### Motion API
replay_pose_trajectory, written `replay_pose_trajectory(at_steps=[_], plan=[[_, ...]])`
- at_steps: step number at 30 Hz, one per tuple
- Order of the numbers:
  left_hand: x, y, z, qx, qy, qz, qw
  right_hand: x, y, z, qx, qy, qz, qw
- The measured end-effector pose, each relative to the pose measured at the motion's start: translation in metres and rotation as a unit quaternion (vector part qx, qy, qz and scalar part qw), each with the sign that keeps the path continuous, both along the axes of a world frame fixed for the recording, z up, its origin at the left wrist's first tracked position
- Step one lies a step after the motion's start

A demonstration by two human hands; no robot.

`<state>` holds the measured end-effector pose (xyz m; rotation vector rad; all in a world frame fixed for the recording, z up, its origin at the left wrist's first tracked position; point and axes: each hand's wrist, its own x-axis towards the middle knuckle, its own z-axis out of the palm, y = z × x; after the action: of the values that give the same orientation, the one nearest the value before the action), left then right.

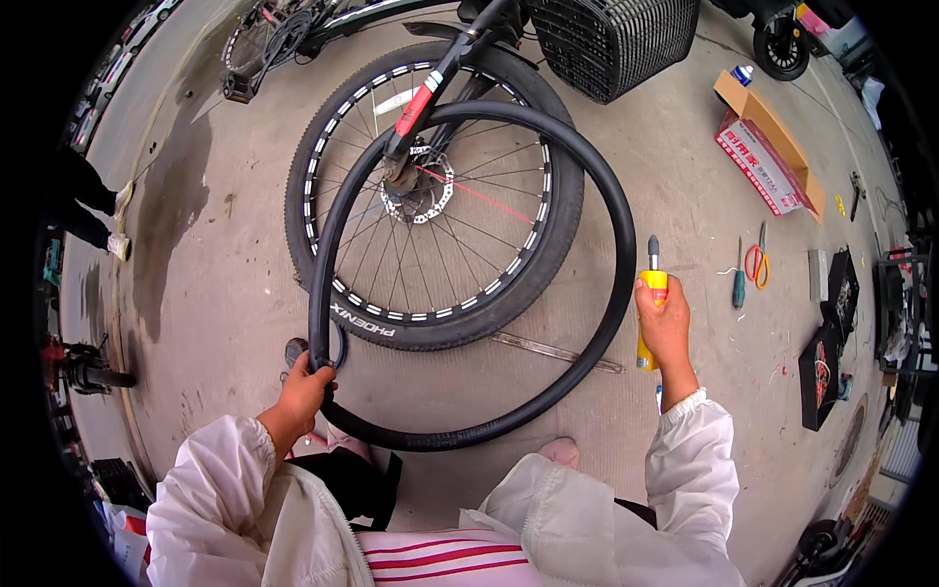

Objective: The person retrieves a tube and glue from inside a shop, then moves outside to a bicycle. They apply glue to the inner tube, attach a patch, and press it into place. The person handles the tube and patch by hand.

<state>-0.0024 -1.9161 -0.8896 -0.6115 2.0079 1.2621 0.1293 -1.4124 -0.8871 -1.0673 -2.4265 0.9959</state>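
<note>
A large black inner tube [626, 245] makes a wide loop in front of me, partly over the bicycle wheel [469, 318]. My left hand [305, 393] is closed around the tube at the loop's lower left. My right hand [667, 328] grips a yellow hand tool [648, 354] just right of the loop. The tool has a metal collar and a grey bullet-shaped tip pointing away from me, apart from the tube. Spokes, a brake disc [418, 196] and a black fork [440, 78] with a red patch show through the loop.
A black basket [616, 44] stands beyond the wheel. To the right are an open cardboard box [768, 161], orange-handled scissors [758, 262], a screwdriver [738, 289] and a black tool case [820, 377]. A flat metal bar [558, 352] lies under the loop. Someone's legs [88, 205] are at far left.
</note>
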Motion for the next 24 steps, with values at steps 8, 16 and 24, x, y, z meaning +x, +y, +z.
replay_pose_trajectory(at_steps=[8,16,24], plan=[[0.013,0.039,-0.039,0.017,-0.038,0.027,0.999,0.105,0.077,-0.132,0.097,-0.267,-0.112,0.952],[0.017,0.032,-0.048,0.016,-0.081,0.029,0.996,0.112,0.070,-0.140,0.128,-0.214,-0.081,0.965],[0.008,0.037,-0.048,-0.009,-0.117,0.022,0.993,0.141,0.098,-0.140,0.101,-0.133,-0.101,0.981]])
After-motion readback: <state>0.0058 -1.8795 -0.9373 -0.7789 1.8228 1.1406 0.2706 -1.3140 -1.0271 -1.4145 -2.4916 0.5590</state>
